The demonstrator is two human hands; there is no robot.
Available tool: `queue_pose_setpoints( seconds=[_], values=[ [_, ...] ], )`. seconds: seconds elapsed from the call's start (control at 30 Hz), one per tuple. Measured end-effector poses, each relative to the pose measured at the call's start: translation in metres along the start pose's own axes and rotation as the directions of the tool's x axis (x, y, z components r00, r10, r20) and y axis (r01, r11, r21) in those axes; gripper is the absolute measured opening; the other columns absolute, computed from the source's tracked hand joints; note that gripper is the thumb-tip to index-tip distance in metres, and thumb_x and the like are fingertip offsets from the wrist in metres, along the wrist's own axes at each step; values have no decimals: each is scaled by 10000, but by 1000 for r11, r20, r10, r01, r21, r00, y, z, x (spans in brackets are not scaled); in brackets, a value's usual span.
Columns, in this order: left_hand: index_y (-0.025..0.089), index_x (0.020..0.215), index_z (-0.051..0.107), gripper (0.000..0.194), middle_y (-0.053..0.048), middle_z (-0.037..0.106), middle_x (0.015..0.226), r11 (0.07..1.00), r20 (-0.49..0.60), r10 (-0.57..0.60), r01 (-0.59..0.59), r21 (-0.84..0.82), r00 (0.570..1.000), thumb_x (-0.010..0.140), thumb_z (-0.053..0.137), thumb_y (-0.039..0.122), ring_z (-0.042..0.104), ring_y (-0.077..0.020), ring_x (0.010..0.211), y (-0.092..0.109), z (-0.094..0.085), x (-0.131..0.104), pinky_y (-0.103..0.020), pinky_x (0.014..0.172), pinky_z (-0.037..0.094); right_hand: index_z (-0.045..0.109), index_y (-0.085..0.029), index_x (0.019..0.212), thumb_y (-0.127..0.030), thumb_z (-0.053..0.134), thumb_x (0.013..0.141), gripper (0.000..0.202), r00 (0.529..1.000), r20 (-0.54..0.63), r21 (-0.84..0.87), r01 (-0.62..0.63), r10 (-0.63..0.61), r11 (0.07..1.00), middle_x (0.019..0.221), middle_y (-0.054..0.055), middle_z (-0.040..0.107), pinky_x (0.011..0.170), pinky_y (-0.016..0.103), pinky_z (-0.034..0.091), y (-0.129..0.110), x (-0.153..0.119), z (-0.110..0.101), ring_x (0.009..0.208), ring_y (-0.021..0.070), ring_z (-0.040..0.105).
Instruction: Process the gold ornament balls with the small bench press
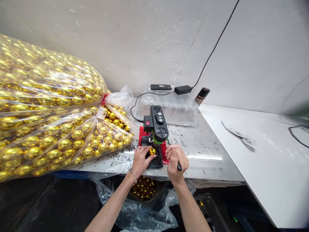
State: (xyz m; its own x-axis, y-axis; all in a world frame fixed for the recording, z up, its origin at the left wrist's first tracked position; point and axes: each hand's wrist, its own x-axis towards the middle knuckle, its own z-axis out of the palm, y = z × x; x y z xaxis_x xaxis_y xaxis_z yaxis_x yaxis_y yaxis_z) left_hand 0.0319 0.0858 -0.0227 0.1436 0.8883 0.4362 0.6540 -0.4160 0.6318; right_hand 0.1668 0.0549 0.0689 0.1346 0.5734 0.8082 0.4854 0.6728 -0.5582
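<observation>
A small black bench drill press (158, 124) stands on a red mat (142, 132) near the table's front edge. My left hand (142, 158) pinches a shiny gold ball (152, 151) between thumb and fingers, on the machine's black base (155, 162) below its head. The ball carries dark marks on top. My right hand (177, 161) is wrapped round the machine's lever handle (179, 166), whose black end sticks out of the fist. What touches the ball from above is hidden by the machine's head.
Large clear bags of gold balls (60, 129) fill the left side. Behind the machine lie a clear plastic tray (169, 111), a power adapter (183, 90) and a black remote (161, 87). Dark shavings litter the metal tabletop (205, 154). Below the edge hangs a plastic-lined container (125, 206) holding gold balls.
</observation>
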Motion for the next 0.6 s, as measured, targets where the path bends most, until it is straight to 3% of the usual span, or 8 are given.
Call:
queue_pose_setpoints(
  seconds=[0.1,0.23,0.3,0.37,0.43,0.53,0.6],
  values=[
    [199,1110,644,341,-102,679,1037,999,-24,-19,19,-28,1000,828,635,390,609,-260,989,7,-16,-21,-448,881,487,430,-200,623,-115,375,907,302,997,29,4,-67,67,998,657,0,512,613,273,406,-14,17,-4,666,120,528],
    [242,1233,566,382,-111,634,1142,995,106,49,-39,-97,993,869,579,358,640,-233,1009,16,-31,-77,-361,844,547,439,-199,622,-106,380,903,301,997,42,10,-69,69,998,658,3,511,612,276,397,-14,14,-4,667,124,523],
    [250,1267,535,390,-111,622,1156,992,144,55,-38,-119,988,885,553,326,675,-202,910,18,-32,-99,-311,772,573,447,-198,629,-101,380,898,294,997,43,13,-66,65,998,666,7,511,610,281,395,-11,8,-3,666,128,520],
    [238,1272,526,382,-114,619,1159,992,129,35,-19,-122,991,896,535,304,685,-170,792,18,-34,-102,-289,721,582,453,-196,637,-91,384,892,285,997,45,22,-58,57,998,670,9,513,612,284,396,-8,2,-3,670,132,523],
    [218,1239,549,331,-115,626,1145,996,39,19,-16,-88,999,918,493,279,680,-172,817,15,-42,-83,-303,760,576,454,-196,638,-84,388,887,280,998,48,36,-48,47,998,669,9,513,621,287,400,-6,-1,-2,685,139,533],
    [176,1149,604,287,-129,635,1128,998,-138,15,-5,67,990,948,408,237,612,-228,1065,2,-69,-19,-386,938,503,449,-195,632,-81,391,883,282,998,43,45,-41,40,998,673,8,513,626,286,400,-3,-3,-1,692,139,535],
    [139,1119,616,294,-157,612,1174,972,-97,-70,90,217,993,950,390,224,561,-257,1140,-14,-87,33,-427,1000,442,447,-193,630,-81,393,883,282,999,32,43,-39,38,998,677,8,515,620,282,395,-2,-3,-1,684,135,528]
  ],
)
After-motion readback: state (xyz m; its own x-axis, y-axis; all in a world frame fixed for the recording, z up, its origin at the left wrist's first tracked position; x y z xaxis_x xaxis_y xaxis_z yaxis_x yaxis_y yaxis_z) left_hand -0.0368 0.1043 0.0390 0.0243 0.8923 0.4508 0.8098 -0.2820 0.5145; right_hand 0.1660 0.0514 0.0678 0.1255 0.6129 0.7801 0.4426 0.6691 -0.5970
